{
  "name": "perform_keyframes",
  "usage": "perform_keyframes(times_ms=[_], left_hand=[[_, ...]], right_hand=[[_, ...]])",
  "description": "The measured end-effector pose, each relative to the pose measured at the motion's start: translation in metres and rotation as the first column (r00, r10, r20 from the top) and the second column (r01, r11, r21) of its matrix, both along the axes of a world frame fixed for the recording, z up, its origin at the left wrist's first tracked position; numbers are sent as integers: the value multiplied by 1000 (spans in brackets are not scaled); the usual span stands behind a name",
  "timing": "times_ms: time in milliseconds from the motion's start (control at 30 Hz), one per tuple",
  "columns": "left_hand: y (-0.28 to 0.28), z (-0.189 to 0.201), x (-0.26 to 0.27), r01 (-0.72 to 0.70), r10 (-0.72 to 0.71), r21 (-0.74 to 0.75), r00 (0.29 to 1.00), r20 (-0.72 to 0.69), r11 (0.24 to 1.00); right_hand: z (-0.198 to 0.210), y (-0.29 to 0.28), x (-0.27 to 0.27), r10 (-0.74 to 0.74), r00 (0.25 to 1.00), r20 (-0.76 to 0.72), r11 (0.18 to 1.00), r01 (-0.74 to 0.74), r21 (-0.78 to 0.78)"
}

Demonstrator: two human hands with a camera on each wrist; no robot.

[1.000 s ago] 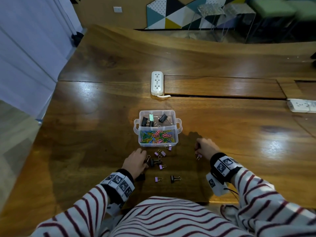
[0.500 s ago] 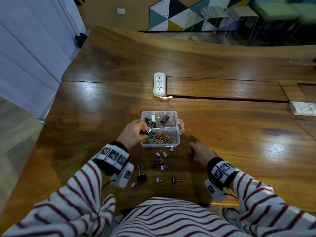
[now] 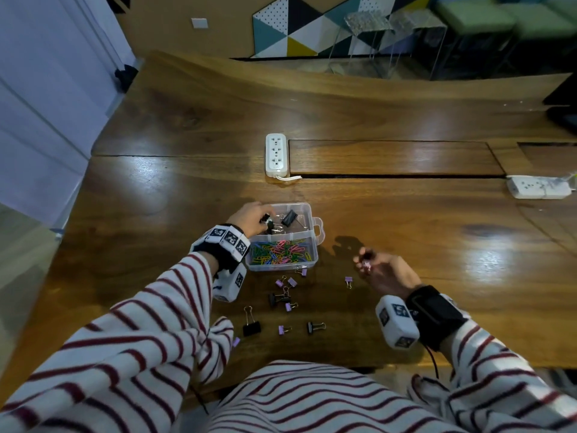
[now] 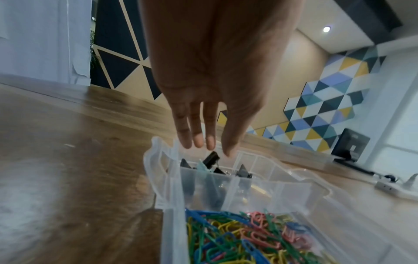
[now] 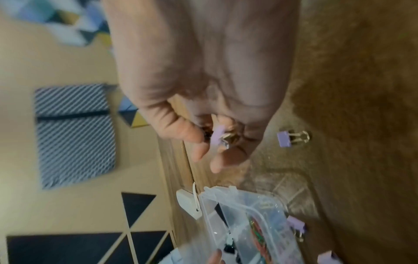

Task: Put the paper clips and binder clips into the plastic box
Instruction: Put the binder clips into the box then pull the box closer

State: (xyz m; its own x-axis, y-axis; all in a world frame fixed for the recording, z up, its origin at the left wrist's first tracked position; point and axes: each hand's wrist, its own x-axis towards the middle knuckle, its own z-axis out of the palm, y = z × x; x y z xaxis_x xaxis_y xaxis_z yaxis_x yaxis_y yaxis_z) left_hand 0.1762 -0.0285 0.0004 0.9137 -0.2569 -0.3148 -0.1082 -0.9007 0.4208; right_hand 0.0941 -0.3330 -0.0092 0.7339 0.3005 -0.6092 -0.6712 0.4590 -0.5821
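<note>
A clear plastic box point(image 3: 316, 242) sits in the middle of the wooden table. Its near compartment holds coloured paper clips point(image 3: 281, 251) point(image 4: 237, 235); the far one holds black binder clips point(image 3: 288, 217). My left hand point(image 3: 260, 215) point(image 4: 205, 144) hovers over the far compartment with straight fingers pointing down, and a black binder clip point(image 4: 211, 158) lies just under them. To the right of the box, my right hand point(image 3: 363, 260) point(image 5: 210, 155) is lifted off the table and pinches a purple binder clip point(image 5: 218, 136). Several purple and black binder clips point(image 3: 282, 300) lie loose in front of the box.
A white power strip point(image 3: 275, 154) lies beyond the box, and another point(image 3: 537, 187) at the far right. One purple clip point(image 3: 348, 280) point(image 5: 285, 139) lies just left of my right hand. A large black clip point(image 3: 251, 328) sits near the table's front edge.
My left hand carried a black binder clip from the table to the box's far compartment and its fingers have straightened. My right hand rose off the table with a purple clip.
</note>
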Motion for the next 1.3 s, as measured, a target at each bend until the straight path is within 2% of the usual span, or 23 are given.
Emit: perform_keyframes(times_ms=[100,167,233,300,367,467,533,633,733,800,833,900,933,1000,1100,1167,1200,1300], left_hand=[[15,13,-18,-47,61,-129,992,106,990],[32,22,-39,-101,128,-182,981,143,978],[50,27,-66,-148,178,-204,975,137,968],[66,23,-98,-145,156,-156,986,63,977],[75,13,-129,-81,75,-73,994,-76,994],[70,-4,-173,32,-30,4,966,-256,999],[59,-10,-191,85,-68,56,965,-252,995],[44,-9,-199,47,-37,63,987,-160,997],[30,-11,-194,49,-42,66,993,-106,997],[18,-14,-190,84,-74,89,991,-109,992],[12,-16,-188,97,-83,107,989,-121,990],[5,-19,-183,111,-93,133,986,-135,985],[3,-20,-180,118,-101,129,986,-135,985],[3,-21,-174,127,-114,87,983,-146,988],[7,-21,-162,78,-74,19,985,-153,997],[11,-19,-155,4,-8,-26,987,-162,1000],[13,-18,-152,-24,18,-33,985,-172,999],[17,-17,-149,-46,44,-8,980,-196,999]], right_hand=[[0,2,-7,35,996,-79,997,-29,73],[4,12,-5,62,988,-142,998,-63,-6],[9,25,4,70,987,-143,992,-84,-89],[18,40,19,125,987,-101,985,-135,-104],[27,58,41,187,981,-59,976,-193,-104],[41,90,73,254,966,-37,960,-257,-110],[49,110,88,293,956,-13,946,-292,-140],[53,126,97,385,923,-12,896,-377,-236],[56,124,93,398,917,26,855,-360,-374],[55,113,84,454,882,129,771,-317,-552],[52,104,77,495,850,178,696,-265,-668],[37,81,65,586,777,230,453,-79,-888],[28,68,58,647,737,197,311,-19,-950],[7,44,42,738,674,29,80,-45,-996],[-20,23,14,787,578,-216,-127,-190,-973],[-31,19,0,820,504,-271,-228,-147,-962],[-33,19,-5,832,483,-272,-248,-115,-962],[-33,21,-13,854,474,-215,-190,-101,-977]])
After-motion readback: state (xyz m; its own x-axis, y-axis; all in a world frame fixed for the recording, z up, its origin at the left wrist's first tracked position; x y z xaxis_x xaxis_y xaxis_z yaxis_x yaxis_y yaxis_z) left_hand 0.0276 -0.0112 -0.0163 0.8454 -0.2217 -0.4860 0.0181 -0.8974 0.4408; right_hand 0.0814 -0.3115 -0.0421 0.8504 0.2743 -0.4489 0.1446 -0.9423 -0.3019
